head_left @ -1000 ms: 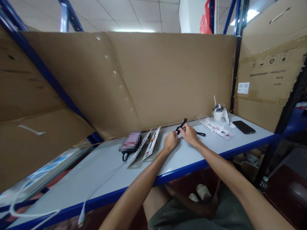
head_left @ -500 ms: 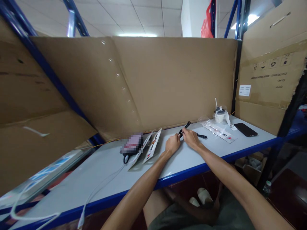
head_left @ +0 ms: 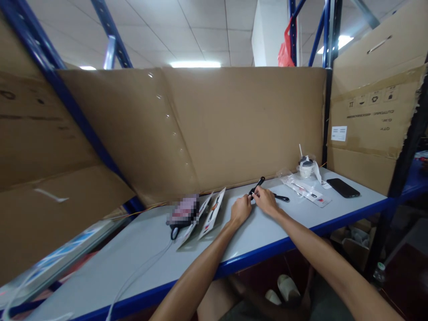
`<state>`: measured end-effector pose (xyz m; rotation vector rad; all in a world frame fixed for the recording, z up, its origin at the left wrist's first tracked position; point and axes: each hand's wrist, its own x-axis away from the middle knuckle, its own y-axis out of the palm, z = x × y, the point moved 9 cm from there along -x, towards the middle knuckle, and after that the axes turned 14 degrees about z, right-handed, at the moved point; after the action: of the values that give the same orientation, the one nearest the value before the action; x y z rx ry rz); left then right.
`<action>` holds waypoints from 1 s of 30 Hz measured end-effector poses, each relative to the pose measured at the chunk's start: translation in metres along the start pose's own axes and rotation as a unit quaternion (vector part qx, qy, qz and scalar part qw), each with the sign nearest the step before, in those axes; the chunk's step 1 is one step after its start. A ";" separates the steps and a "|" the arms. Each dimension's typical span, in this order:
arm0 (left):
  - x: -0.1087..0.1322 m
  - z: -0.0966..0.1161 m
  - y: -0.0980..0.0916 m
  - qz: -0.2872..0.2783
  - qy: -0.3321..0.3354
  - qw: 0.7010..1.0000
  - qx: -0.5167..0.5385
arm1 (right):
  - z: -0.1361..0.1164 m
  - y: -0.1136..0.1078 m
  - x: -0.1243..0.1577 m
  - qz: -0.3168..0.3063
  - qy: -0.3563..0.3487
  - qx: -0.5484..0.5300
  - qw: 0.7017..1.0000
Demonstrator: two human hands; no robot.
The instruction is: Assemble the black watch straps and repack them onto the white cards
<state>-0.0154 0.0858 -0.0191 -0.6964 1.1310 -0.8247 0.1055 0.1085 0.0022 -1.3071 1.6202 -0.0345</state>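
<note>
Close together over the tabletop, my left hand (head_left: 241, 209) and my right hand (head_left: 266, 200) are both closed around a black-handled tool (head_left: 261, 181), whose kind I cannot make out. One black handle points up and away above the fingers. A second black handle (head_left: 281, 197) sticks out to the right from behind my right hand; whether it belongs to the same tool is hidden. My right fingertips pinch at the middle of the tool, near my left thumb.
Left of my hands, flat carded packages (head_left: 213, 213) lean by a dark pouch (head_left: 183, 214) with a cable. To the right lie a clear plastic package (head_left: 306, 189), a lidded cup with straw (head_left: 306, 168) and a black phone (head_left: 343, 187). Cardboard panels (head_left: 247, 120) wall the table.
The camera view has tilted up a little, so the table sits lower. My right fingers have shifted slightly on the black-handled tool; my left hand keeps its grip.
</note>
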 end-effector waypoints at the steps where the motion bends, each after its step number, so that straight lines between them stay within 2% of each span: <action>1: 0.000 0.000 0.000 -0.001 0.002 1.000 -0.002 | -0.002 0.000 0.001 -0.001 -0.014 0.008 1.000; 5: 0.000 0.002 0.000 -0.002 0.011 1.000 -0.007 | -0.006 0.000 0.004 -0.007 -0.044 0.047 0.998; 12: 0.001 0.005 -0.001 0.003 0.023 1.000 -0.013 | -0.008 0.001 0.004 0.006 -0.058 0.046 0.997; 24: 0.005 0.009 -0.002 -0.006 0.036 0.999 -0.006 | -0.016 -0.002 0.009 -0.037 -0.096 0.107 0.989; 27: 0.002 0.004 0.000 -0.006 0.007 0.999 0.044 | -0.014 -0.002 0.007 -0.025 -0.075 0.099 0.992; 30: -0.006 -0.007 0.005 -0.003 -0.050 0.991 0.121 | -0.002 -0.012 -0.004 0.028 -0.003 0.059 0.998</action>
<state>-0.0221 0.0926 -0.0221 -0.5336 0.9198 -0.9053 0.1123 0.1053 0.0130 -1.1701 1.6234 -0.0905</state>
